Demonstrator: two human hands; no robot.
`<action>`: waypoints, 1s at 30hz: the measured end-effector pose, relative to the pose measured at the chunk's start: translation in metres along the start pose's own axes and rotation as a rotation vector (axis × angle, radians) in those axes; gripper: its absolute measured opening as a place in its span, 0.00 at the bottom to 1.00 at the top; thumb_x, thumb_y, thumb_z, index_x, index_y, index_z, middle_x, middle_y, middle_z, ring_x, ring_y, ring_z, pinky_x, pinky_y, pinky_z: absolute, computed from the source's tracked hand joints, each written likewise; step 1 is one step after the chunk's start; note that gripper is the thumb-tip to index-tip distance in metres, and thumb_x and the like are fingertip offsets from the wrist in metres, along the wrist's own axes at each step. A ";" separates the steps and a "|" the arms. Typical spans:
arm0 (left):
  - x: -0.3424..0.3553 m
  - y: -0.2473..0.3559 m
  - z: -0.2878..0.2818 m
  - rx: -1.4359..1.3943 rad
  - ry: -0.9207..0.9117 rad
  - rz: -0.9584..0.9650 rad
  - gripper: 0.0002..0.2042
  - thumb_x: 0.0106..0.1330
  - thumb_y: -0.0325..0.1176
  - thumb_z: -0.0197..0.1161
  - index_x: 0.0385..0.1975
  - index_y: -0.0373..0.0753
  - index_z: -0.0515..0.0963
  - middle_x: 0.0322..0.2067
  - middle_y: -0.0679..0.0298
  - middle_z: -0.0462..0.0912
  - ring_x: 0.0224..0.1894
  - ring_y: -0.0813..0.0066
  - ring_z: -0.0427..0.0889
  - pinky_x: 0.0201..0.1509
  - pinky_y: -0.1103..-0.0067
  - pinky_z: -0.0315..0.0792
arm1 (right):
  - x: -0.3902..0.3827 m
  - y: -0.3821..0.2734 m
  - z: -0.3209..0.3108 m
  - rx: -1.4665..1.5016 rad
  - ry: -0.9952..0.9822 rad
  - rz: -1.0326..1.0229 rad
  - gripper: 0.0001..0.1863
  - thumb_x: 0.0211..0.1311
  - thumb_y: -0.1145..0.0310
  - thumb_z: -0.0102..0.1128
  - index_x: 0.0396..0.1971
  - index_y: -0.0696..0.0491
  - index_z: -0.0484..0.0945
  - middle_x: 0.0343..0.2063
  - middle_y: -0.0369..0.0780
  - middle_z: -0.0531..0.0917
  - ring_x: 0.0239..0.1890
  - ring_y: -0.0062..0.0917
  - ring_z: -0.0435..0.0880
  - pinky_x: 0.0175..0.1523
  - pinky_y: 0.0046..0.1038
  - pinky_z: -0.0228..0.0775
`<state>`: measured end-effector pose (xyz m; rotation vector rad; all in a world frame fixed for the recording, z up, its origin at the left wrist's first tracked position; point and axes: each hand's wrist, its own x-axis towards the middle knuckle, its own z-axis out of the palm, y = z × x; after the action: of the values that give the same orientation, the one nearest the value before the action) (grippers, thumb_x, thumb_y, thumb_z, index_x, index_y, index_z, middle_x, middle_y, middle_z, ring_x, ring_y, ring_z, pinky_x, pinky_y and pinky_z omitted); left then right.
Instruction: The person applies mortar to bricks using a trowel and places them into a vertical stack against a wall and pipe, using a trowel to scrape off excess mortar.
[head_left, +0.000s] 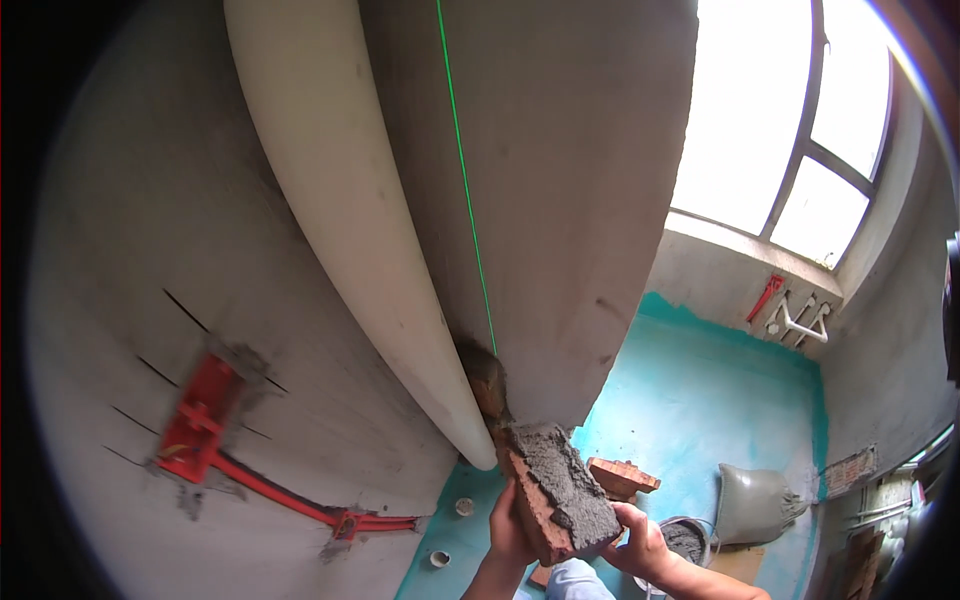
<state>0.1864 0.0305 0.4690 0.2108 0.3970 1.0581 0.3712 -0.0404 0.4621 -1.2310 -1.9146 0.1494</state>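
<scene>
Bare grey walls bend around the frame, with a bright window [745, 120] at the upper right and a turquoise floor [690, 385] spreading below it. A thick off-white pipe [340, 200] slants from the top left of the frame down to just below its centre, and beside it a thin green line [463, 170] runs down the wall to a dark brown patch [488, 388].

At the lower centre is a reddish brick [534, 497], tilted, its far end close to the foot of the pipe. Rough grey mortar [570, 488] covers most of its upper face, leaving a strip along the left bare. The left hand [510, 530] is closed against the brick's left side, its fingers mostly hidden; the right hand [643, 545] grips the near right corner, with its thumb at the mortar's edge and the other fingers curled.

Just right of the brick lies another brick piece [622, 476]. A bucket [708, 548] of grey mix stands beyond the right hand, near a tied pale sack [752, 503] at the lower right. White pipework [800, 322] juts from the wall under the window. At the lower left, a red box [203, 412] is set in the wall, and a curved red conduit [275, 490] leads off from it.
</scene>
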 end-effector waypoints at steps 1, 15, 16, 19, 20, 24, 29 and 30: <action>0.000 0.004 0.027 0.045 0.070 -0.018 0.29 0.72 0.50 0.41 0.67 0.37 0.55 0.63 0.55 0.65 0.65 0.56 0.65 0.70 0.61 0.56 | 0.017 -0.007 -0.022 0.000 0.013 -0.023 0.35 0.44 0.68 0.77 0.49 0.63 0.65 0.36 0.48 0.82 0.29 0.33 0.85 0.31 0.28 0.78; 0.017 0.079 0.125 -0.056 -0.094 -0.379 0.35 0.65 0.66 0.43 0.63 0.46 0.64 0.58 0.60 0.72 0.56 0.57 0.73 0.58 0.61 0.69 | 0.165 -0.062 -0.106 -0.052 -0.092 0.020 0.20 0.47 0.64 0.72 0.28 0.56 0.68 0.21 0.43 0.78 0.22 0.36 0.81 0.25 0.32 0.74; 0.018 0.082 0.141 0.023 0.075 -0.307 0.40 0.63 0.70 0.44 0.60 0.39 0.65 0.55 0.55 0.72 0.54 0.55 0.74 0.55 0.63 0.70 | 0.175 -0.059 -0.101 -0.062 -0.056 0.056 0.20 0.48 0.64 0.73 0.27 0.56 0.67 0.20 0.44 0.78 0.22 0.37 0.82 0.24 0.33 0.74; 0.041 0.099 0.097 -0.065 0.020 -0.397 0.51 0.55 0.77 0.45 0.57 0.26 0.65 0.56 0.46 0.69 0.54 0.54 0.70 0.58 0.65 0.67 | 0.210 -0.054 -0.077 0.119 -0.034 0.153 0.23 0.49 0.62 0.73 0.27 0.56 0.65 0.17 0.45 0.80 0.19 0.41 0.82 0.23 0.36 0.73; 0.036 0.099 0.122 -0.048 0.150 -0.306 0.48 0.58 0.76 0.44 0.59 0.30 0.65 0.57 0.48 0.68 0.54 0.56 0.70 0.61 0.64 0.64 | 0.222 -0.050 -0.070 0.088 -0.024 0.174 0.23 0.49 0.61 0.73 0.28 0.56 0.65 0.17 0.46 0.79 0.19 0.42 0.81 0.23 0.36 0.73; 0.048 0.108 0.075 0.212 0.060 -0.268 0.37 0.66 0.67 0.45 0.62 0.39 0.65 0.59 0.54 0.67 0.58 0.61 0.67 0.64 0.63 0.61 | 0.271 -0.035 -0.039 0.048 0.008 0.336 0.24 0.49 0.58 0.72 0.33 0.57 0.67 0.20 0.51 0.80 0.24 0.47 0.82 0.27 0.40 0.74; 0.057 0.116 0.022 0.578 0.184 -0.167 0.31 0.69 0.52 0.56 0.65 0.40 0.61 0.61 0.61 0.64 0.61 0.66 0.65 0.67 0.61 0.55 | 0.310 -0.039 -0.013 0.090 -0.048 0.490 0.28 0.51 0.50 0.68 0.38 0.59 0.70 0.23 0.53 0.81 0.29 0.51 0.82 0.32 0.42 0.74; 0.062 0.117 0.017 0.609 0.172 -0.132 0.27 0.70 0.49 0.56 0.63 0.42 0.64 0.59 0.66 0.67 0.60 0.67 0.66 0.66 0.62 0.57 | 0.317 -0.039 -0.008 0.095 -0.048 0.505 0.28 0.51 0.50 0.68 0.38 0.59 0.70 0.23 0.53 0.81 0.29 0.51 0.82 0.32 0.42 0.74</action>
<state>0.1256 0.1414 0.5124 0.6288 0.8752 0.8032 0.2947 0.1900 0.6702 -1.6338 -1.5790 0.5304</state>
